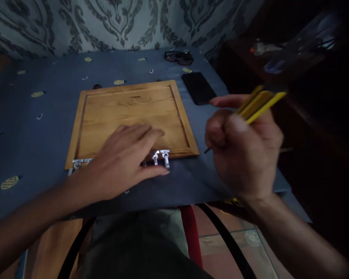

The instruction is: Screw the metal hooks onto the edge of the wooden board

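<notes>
A framed wooden panel (133, 116), like a cabinet door, lies flat on the cloth-covered table. Metal hinges (164, 158) line its near edge, some of them partly hidden behind my left hand (128, 155). That hand rests over the near edge with its fingers stretched out and its thumb apart, close to the right-hand hinges. My right hand (244, 143) is raised to the right of the panel, closed around a yellow and black screwdriver (258, 104). The thin dark shaft points down and left from the fist, apart from the panel. The index finger sticks out.
A black phone (199, 88) lies just right of the panel, with dark glasses (178, 57) farther back. Patterned fabric (116, 23) hangs behind the blue tablecloth (23, 147). Clear plastic (296, 46) lies on a dark surface at the right.
</notes>
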Motion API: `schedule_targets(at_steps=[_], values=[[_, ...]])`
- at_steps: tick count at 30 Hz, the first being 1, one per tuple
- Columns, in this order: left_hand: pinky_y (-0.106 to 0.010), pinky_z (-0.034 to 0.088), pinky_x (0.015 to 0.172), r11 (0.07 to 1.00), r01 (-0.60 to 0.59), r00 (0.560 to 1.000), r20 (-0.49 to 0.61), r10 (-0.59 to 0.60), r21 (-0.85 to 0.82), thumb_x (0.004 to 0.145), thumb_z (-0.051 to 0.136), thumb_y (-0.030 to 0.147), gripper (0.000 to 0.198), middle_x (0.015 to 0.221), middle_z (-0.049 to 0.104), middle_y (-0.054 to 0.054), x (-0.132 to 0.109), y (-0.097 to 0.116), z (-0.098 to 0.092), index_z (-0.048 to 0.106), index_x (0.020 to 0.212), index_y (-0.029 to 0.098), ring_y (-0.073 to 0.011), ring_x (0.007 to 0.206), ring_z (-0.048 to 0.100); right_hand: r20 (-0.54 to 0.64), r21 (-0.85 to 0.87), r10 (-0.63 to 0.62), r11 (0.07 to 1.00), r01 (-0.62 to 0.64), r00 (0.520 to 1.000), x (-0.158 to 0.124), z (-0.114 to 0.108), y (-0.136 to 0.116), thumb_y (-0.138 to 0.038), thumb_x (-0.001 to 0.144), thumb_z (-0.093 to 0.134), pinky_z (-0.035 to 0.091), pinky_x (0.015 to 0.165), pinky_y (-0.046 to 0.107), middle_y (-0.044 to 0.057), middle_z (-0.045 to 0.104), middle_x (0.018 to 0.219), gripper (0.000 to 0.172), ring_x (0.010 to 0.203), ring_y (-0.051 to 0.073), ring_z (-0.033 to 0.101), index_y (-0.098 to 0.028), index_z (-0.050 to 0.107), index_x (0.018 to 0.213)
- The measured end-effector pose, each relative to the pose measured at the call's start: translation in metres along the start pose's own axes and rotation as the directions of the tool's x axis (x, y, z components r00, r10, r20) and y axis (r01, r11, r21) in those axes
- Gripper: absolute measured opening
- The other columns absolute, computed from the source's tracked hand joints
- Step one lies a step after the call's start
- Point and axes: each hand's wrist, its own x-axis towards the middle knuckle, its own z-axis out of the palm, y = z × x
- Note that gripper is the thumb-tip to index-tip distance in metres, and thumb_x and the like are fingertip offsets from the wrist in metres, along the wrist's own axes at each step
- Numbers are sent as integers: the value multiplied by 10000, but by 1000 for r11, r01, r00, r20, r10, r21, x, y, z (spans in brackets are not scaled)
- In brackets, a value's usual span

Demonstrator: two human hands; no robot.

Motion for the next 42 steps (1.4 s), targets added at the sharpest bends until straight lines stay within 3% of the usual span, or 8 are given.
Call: schedule_targets(at_steps=[3,7,15,24,27,32,36,42], values=[[-517,550,959,993,-10,991,137,-6,116,874,848,530,575,1223,731,-128,-14,-9,23,664,1268,155,-351,1134,695,-131,234,76,971,-44,989,6,4,-7,-586,929,697,196,422,284,-58,380,542,335,462,119,287,-267,729,830],[-539,528,955,993,-15,986,168,-5,114,898,830,503,588,1240,718,-122,-20,-10,36,653,1329,144,-359,1147,675,-112,222,194,961,-166,974,8,12,-13,-675,844,748,205,389,259,-60,384,469,430,415,116,329,-278,679,693],[-527,483,932,994,-35,994,111,24,104,936,797,361,461,1198,727,-92,-19,-11,40,661,1343,192,-339,1119,660,-284,232,246,955,-183,927,-1,29,-16,-659,856,764,250,379,244,-83,390,463,448,405,108,323,-250,652,710],[-505,479,912,988,-68,998,21,65,136,935,737,240,292,1099,724,-88,-18,-7,43,717,1222,189,-322,1054,664,-183,190,160,974,-125,970,-5,24,-10,-553,1010,602,311,393,283,-37,459,576,300,468,147,393,-301,697,877],[-515,488,904,990,-77,997,-2,77,116,914,748,213,315,1106,732,-90,-18,-8,43,716,1226,181,-326,1042,671,-126,135,171,979,-154,977,0,23,-16,-590,1036,514,341,401,301,-37,383,552,392,459,160,429,-305,615,787],[-571,510,944,995,-61,998,-15,62,77,900,798,275,356,1131,742,-109,-17,-6,43,715,1219,141,-349,1065,689,-261,171,175,976,-133,949,6,41,-23,-689,1081,296,316,390,271,-41,276,488,638,400,129,366,-259,452,637],[-643,498,1020,997,-50,998,-29,52,60,908,804,306,323,1108,751,-103,-14,0,44,728,1162,120,-347,1068,699,-293,113,196,979,-170,936,0,53,-16,-698,1080,290,337,393,254,-50,305,531,592,405,120,373,-261,417,701],[-644,499,1045,995,-37,998,-47,42,89,925,784,318,199,977,753,-83,-7,6,46,741,1002,140,-315,999,709,-199,252,267,944,-214,943,-8,58,-18,-587,1113,342,365,439,250,-53,322,545,535,433,120,346,-255,442,706]])
